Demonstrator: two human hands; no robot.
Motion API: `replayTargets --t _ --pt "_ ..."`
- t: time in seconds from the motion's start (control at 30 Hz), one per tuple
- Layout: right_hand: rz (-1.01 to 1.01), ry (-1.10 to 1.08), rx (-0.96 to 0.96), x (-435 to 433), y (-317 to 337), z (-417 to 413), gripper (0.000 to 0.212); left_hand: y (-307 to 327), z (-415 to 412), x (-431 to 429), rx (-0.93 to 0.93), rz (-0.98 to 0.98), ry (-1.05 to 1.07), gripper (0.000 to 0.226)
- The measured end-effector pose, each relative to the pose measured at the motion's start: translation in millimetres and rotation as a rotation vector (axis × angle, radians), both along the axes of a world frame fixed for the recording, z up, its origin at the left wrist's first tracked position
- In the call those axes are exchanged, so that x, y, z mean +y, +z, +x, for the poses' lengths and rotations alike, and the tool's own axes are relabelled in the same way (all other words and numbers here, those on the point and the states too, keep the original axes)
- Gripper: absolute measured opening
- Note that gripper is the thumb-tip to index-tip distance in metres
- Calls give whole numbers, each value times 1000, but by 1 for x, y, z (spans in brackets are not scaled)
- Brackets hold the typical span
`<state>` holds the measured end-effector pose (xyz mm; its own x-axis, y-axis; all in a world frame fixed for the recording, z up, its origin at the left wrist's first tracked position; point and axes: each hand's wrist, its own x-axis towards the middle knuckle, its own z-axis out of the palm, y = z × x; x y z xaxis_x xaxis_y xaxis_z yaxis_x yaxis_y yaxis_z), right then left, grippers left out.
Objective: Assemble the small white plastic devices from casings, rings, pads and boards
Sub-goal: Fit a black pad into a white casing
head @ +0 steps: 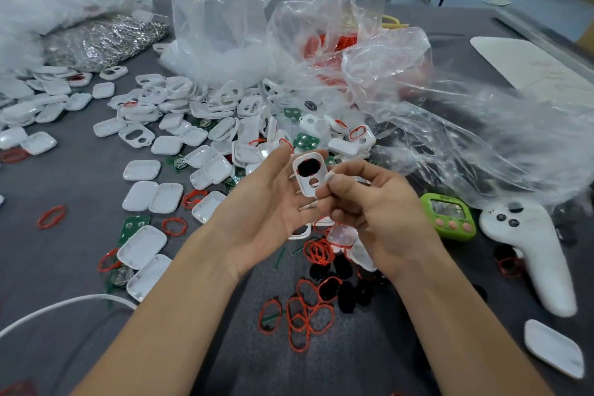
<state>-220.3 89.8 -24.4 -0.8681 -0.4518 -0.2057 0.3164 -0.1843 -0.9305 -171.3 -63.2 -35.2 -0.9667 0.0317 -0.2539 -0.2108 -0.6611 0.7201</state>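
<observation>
Left hand [270, 202] palm up, fingers near straight, backing a white casing [302, 186] above the table [80, 244] — right hand [376, 212] pinches its lower edge between thumb and forefinger. Black pad [308, 167] fills the big window, red showing at the rim; looks like the seating step, so press evenly round the edge against the left fingers, and check the pad lies flat with nothing bunched. Loose rings [308, 315] lie just below the hands, boards [303, 140] and the parts heap [180, 100] beyond — all within reach.
</observation>
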Motion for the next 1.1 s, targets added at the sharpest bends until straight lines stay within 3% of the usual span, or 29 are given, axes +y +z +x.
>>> replayTargets --t 0.3,0.43,0.7,0.93,1.1 --pt "142 -165 235 -4 -9 -3 27 -3 0 3 66 45 -14 45" --pt "297 -227 374 0 -12 -3 11 -3 1 7 80 42 -19 49" --pt "380 -248 416 -5 -11 2 7 2 2 14 128 50 -29 47" --pt "578 -283 581 -4 -14 1 20 2 3 13 121 44 -32 43" --pt "536 -271 506 -4 -16 -1 21 2 3 15 116 57 -31 41"
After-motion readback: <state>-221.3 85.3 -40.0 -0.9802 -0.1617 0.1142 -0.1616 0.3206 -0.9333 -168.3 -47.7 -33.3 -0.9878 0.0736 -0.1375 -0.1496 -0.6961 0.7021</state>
